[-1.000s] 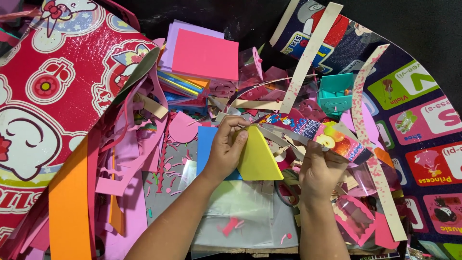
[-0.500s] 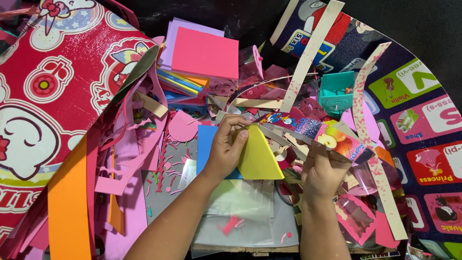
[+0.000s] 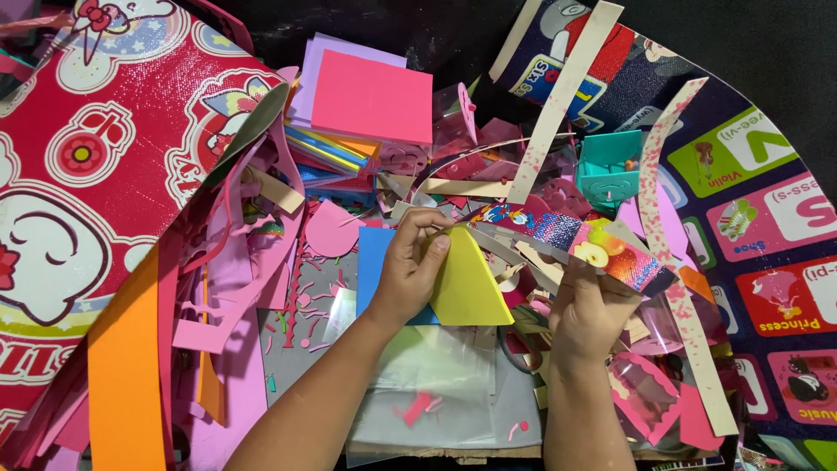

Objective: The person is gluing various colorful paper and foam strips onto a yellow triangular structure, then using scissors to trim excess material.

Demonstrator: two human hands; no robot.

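My left hand [image 3: 410, 266] pinches the top of a yellow foam piece [image 3: 468, 283] shaped like a rounded triangle, held over the scrap pile. My right hand [image 3: 591, 316] grips the lower end of a colourful patterned strip [image 3: 567, 237] that runs from the yellow piece's tip down to the right. A blue sheet [image 3: 375, 262] lies under my left hand. Clear plastic sheets [image 3: 436, 384] lie below both hands.
A red patterned bag [image 3: 96, 174] fills the left. Pink and purple sheets [image 3: 370, 96] lie at top centre, a teal plastic box [image 3: 608, 166] at upper right. Orange foam [image 3: 126, 375], pink scraps, long beige strips [image 3: 567, 87] and a dark picture mat [image 3: 767, 235] surround the pile.
Both hands stay almost still; my left fingers shift slightly at the tip of the yellow piece, and the patterned strip stays held.
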